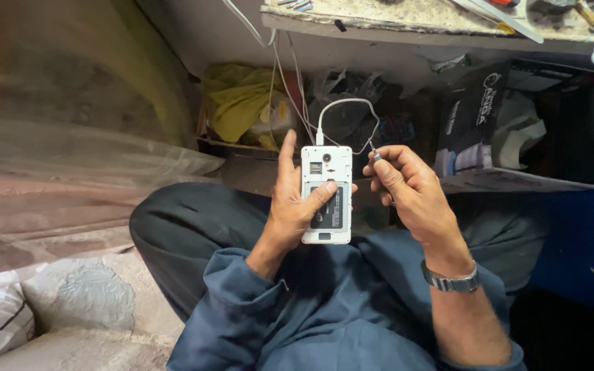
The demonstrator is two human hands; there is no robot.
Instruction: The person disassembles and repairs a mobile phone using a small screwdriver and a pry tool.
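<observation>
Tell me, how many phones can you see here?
1. The white phone, back cover off, is held in the left hand above the lap. Others may be hidden in the shelf clutter.

The phone (326,194), back cover off, is smooth white plastic with a matt black battery (333,209). A glossy white plastic cable (352,103) loops at twelve o'clock. The wristwatch (452,281) band is shiny metal. The sleeves (242,302) are matt blue cloth. At nine o'clock, the floor (70,302) looks rough and worn.
</observation>
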